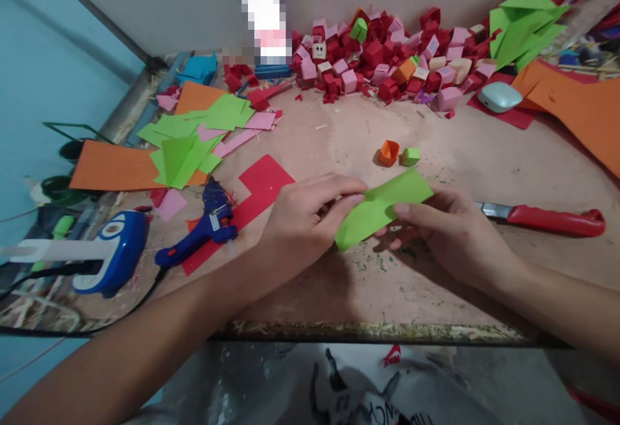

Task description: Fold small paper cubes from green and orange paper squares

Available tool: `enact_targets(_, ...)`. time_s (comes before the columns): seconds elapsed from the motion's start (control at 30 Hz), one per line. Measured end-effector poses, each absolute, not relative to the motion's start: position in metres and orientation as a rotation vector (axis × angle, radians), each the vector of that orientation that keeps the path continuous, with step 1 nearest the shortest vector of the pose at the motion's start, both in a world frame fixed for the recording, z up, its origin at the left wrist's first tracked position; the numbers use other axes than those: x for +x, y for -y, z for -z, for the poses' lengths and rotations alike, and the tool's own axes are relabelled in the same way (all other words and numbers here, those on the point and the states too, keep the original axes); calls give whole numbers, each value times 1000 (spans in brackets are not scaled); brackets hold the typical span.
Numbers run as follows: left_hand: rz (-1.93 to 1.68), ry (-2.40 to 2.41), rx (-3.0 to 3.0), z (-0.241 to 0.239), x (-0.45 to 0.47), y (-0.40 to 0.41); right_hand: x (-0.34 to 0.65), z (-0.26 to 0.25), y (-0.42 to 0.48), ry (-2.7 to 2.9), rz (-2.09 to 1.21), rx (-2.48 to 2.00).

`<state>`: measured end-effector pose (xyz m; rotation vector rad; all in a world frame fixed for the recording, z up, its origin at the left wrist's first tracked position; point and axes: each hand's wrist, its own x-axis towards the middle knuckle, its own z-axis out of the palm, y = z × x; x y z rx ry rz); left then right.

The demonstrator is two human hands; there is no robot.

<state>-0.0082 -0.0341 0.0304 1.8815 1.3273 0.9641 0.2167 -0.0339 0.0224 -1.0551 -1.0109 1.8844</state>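
Note:
A strip of green paper (pixel 382 208) is held between both hands above the wooden table, tilted up to the right. My left hand (pixel 314 212) pinches its left part with thumb and fingers. At its right part, my right hand (pixel 445 225) grips it, the thumb on top and the fingers underneath. Just beyond the paper sit a small open orange paper box (pixel 388 153) and a small green paper cube (pixel 411 156). Right of my right hand lies a knife with a red handle (pixel 557 219), its blade partly hidden by the hand.
Many small red and pink paper cubes (pixel 372 57) are heaped along the back. A blue glue gun (pixel 208 231) lies left on red paper (pixel 266 183). Green sheets (pixel 188 154) and orange sheets (pixel 111 165) spread at the left. A pale rounded case (pixel 500 97) rests at the right.

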Motion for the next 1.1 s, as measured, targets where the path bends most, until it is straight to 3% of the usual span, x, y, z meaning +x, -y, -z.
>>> enact_targets(0.5,-1022,-1364,1659,-30,-11,27,215,-26,25,1003,-1859,-1118)
enact_targets(0.73,-1324,-1246,1604,-28,-18,21,216,-25,21,889,-1763,-1106)
enact_targets(1.1,-1119,-1126,1602,-26,-14,23,218,-25,20,886,-1764,-1069)
